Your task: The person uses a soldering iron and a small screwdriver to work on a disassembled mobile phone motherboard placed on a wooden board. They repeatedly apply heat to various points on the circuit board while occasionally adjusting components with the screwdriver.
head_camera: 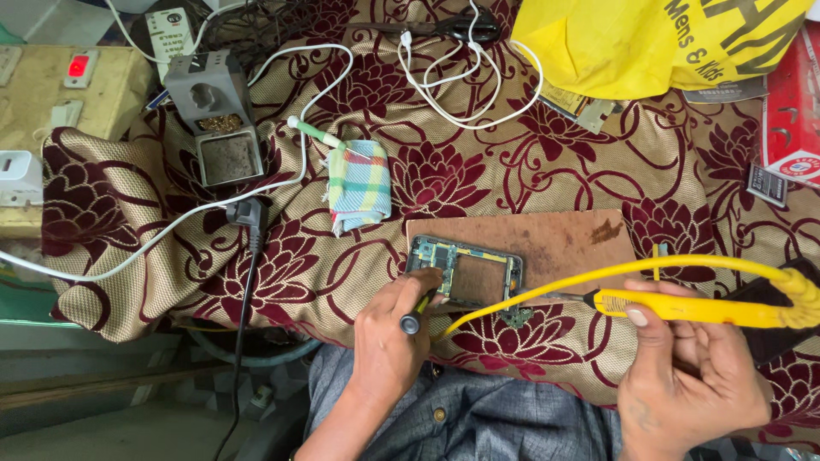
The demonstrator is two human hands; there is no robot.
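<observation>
- opened phone with bare green circuit board and dark metal frame point(465, 271) lies flat on brown board point(564, 239), atop maroon floral cloth point(359, 265)
- left hand point(389, 337) closed on small dark-tipped tool point(416, 318), tip at phone's near edge
- right hand point(683, 367) grips yellow soldering iron point(683, 306), metal tip just beside phone's right end

Velvety floral cloth point(547, 145), matt brown board point(581, 243), glossy yellow plastic iron point(692, 306), checked woven rag point(360, 186).

Bare forearms, no sleeves, grey-blue buttoned garment point(478, 418)
</observation>
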